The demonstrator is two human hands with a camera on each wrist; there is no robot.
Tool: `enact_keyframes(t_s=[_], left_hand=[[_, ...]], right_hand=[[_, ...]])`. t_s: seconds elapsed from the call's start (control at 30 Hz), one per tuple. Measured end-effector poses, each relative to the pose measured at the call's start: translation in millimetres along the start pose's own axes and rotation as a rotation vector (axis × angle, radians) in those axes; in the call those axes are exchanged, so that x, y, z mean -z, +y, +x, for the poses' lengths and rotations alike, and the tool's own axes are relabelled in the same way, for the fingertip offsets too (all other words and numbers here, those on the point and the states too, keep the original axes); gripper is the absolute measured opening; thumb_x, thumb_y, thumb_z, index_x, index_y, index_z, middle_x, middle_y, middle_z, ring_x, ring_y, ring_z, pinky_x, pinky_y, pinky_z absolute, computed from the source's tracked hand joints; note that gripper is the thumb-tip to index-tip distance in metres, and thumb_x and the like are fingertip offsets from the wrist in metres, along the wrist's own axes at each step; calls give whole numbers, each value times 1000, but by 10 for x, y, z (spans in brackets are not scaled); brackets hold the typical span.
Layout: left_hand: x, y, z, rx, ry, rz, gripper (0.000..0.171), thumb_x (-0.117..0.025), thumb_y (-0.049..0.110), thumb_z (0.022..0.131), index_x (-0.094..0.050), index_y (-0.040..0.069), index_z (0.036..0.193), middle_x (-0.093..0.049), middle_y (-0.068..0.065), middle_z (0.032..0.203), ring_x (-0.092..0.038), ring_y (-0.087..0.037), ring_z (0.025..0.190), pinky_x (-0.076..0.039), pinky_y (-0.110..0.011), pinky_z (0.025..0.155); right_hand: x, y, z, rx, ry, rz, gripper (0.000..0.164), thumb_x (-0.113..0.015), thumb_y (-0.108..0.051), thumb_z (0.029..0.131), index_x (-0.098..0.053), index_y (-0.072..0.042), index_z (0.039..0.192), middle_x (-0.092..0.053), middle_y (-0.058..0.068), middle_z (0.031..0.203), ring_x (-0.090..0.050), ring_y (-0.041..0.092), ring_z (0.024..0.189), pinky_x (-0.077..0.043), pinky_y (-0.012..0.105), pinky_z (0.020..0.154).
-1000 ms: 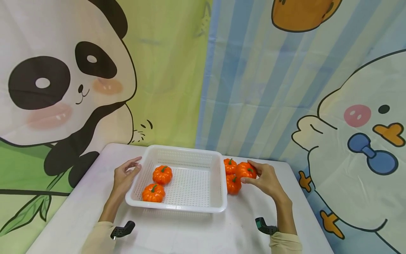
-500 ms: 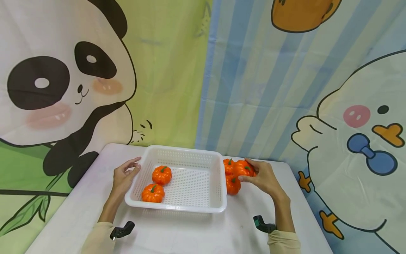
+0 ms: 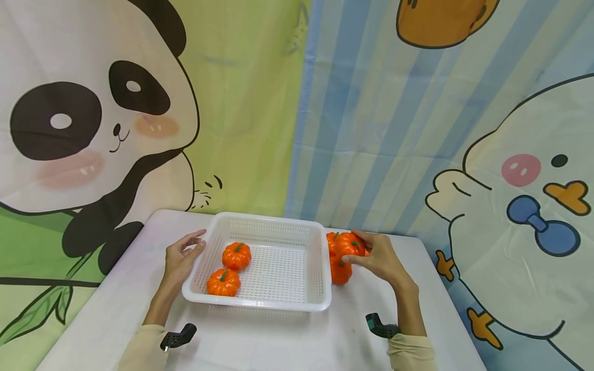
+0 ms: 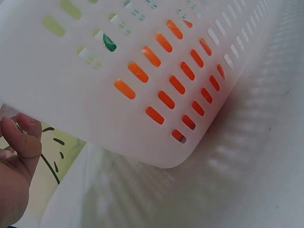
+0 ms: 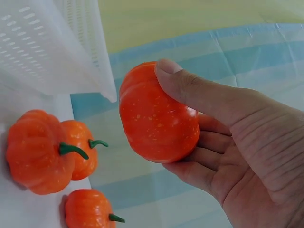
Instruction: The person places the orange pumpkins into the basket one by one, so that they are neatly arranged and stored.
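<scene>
"At your right side, what is held?"
"One orange pumpkin (image 5: 154, 118), by my right hand (image 3: 381, 258), near the basket (image 3: 260, 304)."
"And left?"
"My left hand (image 3: 181, 260) is relaxed at the basket's rim; touching, I cannot tell. Inside lie two pumpkins (image 3: 236, 256), on the desk (image 3: 260, 340) three others (image 5: 35, 154)."

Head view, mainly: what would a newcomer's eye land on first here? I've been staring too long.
Probably the big cartoon panda on the backdrop, filling the left of the head view, with a white cartoon bird at far right. Below, bright orange pumpkins stand out: two in the white basket, one held in the right hand, others beside the basket's right side.
</scene>
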State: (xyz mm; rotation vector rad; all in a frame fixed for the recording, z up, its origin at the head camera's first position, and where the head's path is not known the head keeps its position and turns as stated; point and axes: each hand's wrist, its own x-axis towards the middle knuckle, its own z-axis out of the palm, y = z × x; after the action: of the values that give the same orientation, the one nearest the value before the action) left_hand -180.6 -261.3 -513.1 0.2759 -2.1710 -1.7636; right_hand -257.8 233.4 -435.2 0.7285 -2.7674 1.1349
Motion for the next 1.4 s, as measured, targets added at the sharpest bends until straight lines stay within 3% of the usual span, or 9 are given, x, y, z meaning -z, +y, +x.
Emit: enact_keyframes(t_s=[0.17, 0.33, 0.6, 1.4], left_hand=[[13, 145, -71, -16, -10, 12, 45, -64, 17, 99, -57, 1, 140, -59, -15, 114, -64, -14, 74, -57, -19, 67], [6, 186, -98, 0, -12, 10, 44, -64, 17, 99, -57, 2, 140, -59, -15, 116, -66, -15, 75, -58, -21, 68], [-7, 177, -88, -9, -5, 30, 45, -64, 18, 99, -57, 2, 140, -59, -17, 118, -65, -14, 78, -57, -19, 68], [-4, 175, -103, -6, 2, 52, 44, -63, 18, 100, -58, 5, 141, -59, -16, 118, -63, -13, 81, -56, -17, 70]], right_hand=[[-45, -49, 39, 14, -11, 17, 84, -88, -43, 75, -56, -4, 142, -70, 11, 127, -72, 26, 109, -60, 38, 89], [-90, -98, 86, 37, -20, 19, 83, -88, -39, 75, -56, 0, 141, -71, 10, 125, -73, 24, 106, -60, 38, 89], [-169, -183, 160, 44, -41, 26, 78, -89, -38, 75, -59, -5, 139, -72, 4, 123, -71, 16, 102, -60, 35, 89], [-506, -451, 340, 99, -128, 56, 79, -90, -38, 74, -59, -6, 140, -69, 1, 128, -70, 12, 103, -59, 33, 89]])
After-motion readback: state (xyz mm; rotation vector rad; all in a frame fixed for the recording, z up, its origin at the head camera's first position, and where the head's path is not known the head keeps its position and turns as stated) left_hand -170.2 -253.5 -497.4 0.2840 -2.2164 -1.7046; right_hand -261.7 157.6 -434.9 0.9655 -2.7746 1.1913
